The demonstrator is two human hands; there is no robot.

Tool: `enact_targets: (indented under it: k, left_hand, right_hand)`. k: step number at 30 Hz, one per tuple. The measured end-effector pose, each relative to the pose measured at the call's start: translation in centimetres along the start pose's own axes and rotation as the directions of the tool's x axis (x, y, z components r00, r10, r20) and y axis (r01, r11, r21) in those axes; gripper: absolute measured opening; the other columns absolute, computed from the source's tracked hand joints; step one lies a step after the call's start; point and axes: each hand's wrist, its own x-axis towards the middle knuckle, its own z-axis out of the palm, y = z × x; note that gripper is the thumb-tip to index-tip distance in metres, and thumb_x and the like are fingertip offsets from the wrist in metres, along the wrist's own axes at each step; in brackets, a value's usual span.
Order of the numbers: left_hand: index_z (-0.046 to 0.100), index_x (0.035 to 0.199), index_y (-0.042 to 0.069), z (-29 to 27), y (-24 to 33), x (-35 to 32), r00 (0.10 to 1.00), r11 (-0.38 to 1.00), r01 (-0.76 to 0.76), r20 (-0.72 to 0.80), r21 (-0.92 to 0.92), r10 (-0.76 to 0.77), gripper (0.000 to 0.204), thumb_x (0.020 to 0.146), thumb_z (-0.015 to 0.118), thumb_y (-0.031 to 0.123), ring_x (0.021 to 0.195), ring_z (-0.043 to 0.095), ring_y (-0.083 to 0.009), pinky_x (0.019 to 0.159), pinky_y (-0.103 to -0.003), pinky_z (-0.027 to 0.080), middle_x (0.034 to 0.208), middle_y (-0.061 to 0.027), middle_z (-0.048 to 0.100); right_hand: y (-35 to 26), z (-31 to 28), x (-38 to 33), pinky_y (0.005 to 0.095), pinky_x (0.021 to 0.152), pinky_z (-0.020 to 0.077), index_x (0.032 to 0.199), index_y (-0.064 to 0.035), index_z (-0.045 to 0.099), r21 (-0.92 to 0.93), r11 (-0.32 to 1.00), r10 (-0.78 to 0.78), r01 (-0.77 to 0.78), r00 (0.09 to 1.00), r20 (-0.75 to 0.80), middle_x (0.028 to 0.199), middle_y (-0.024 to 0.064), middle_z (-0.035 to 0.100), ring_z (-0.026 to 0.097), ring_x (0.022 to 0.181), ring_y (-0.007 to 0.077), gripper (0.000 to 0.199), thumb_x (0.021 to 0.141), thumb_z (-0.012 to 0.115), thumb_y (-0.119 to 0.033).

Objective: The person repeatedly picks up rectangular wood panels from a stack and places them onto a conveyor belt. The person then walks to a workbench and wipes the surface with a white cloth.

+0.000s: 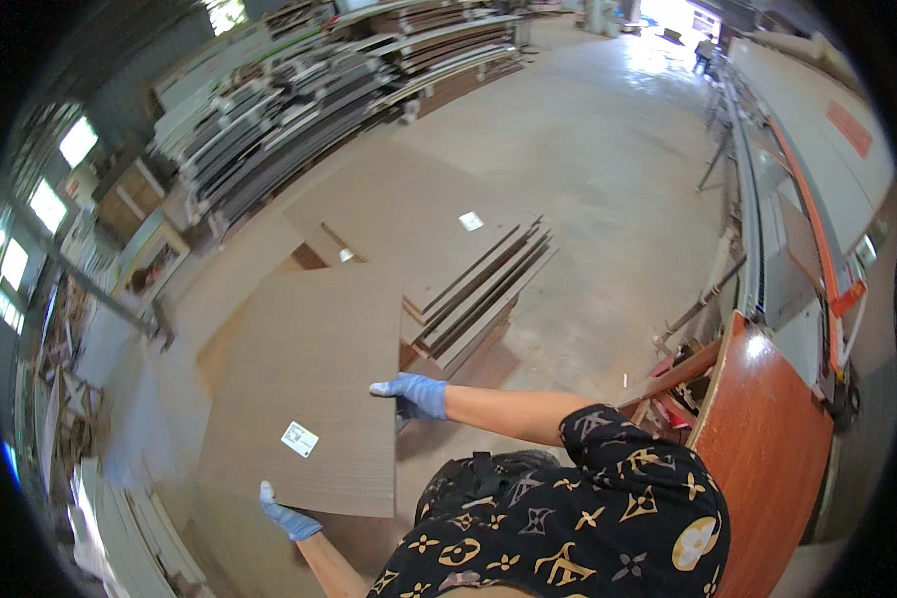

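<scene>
A large flat grey-brown panel point(314, 389) with a fine wood-like grain and a white label point(299, 439) is held in front of me. My left hand point(291, 514), in a blue and white glove, grips its near edge, thumb on the top face. On the panel's right edge, my right hand point(412, 396), gloved alike, is closed with the thumb over the top. The fingers under the panel are hidden. Just beyond lies a low stack of similar panels point(478, 289), with a labelled panel point(409, 199) on it; the held panel covers part of the stack.
Long boards point(299, 120) are piled high along the far left. On my right stands a long machine point(752, 199) with an orange rail point(807, 209), beside a reddish-brown wooden board point(767, 439). White strips point(140, 528) lie at lower left. A person point(705, 53) is far off near the bright doorway.
</scene>
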Motion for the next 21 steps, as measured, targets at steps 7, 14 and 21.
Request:
enact_targets:
  k: [7, 14, 21]
  left_hand:
    - [0.049, 0.114, 0.000, -13.1, 0.3, -0.6, 0.943, 0.999, 0.022, -0.330, -0.043, -0.035, 0.050, 0.078, 0.049, 0.035, 0.099, 0.053, -0.0247, 0.085, -0.037, 0.044, 0.110, -0.0121, 0.054]
    - [0.043, 0.119, 0.001, -17.1, -0.4, 5.8, 0.966, 0.982, 0.118, -0.245, 0.146, -0.080, 0.057, 0.075, 0.056, 0.034, 0.102, 0.051, -0.0270, 0.088, -0.039, 0.042, 0.113, -0.0134, 0.052]
    - [0.040, 0.125, 0.003, -20.3, 0.3, 23.2, 0.900, 0.647, 0.060, -0.322, 0.760, 0.294, 0.056, 0.082, 0.055, 0.037, 0.110, 0.046, -0.0230, 0.094, -0.039, 0.036, 0.124, -0.0112, 0.045]
  right_hand:
    - [8.1, 2.7, 6.0, 0.0348, 0.076, 0.0513, 0.108, -0.0092, 0.052, 0.126, 0.903, 0.389, -0.410, 0.907, 0.163, 0.100, 0.0065, 0.062, 0.061, 0.087, 0.0182, 0.036, 0.077, 0.065, -0.020]
    - [14.6, -0.2, 7.5, 0.0333, 0.063, 0.0508, 0.104, -0.0126, 0.054, 0.028, 0.865, 0.499, -0.501, 0.864, 0.067, 0.093, 0.0047, 0.062, 0.060, 0.075, 0.0172, 0.032, 0.080, 0.061, -0.032]
    - [7.3, -1.4, 3.1, 0.0275, 0.056, 0.0473, 0.103, -0.0216, 0.048, 0.122, 0.956, 0.245, -0.268, 0.953, 0.177, 0.089, -0.0043, 0.057, 0.054, 0.067, 0.0086, 0.019, 0.085, 0.055, -0.025]
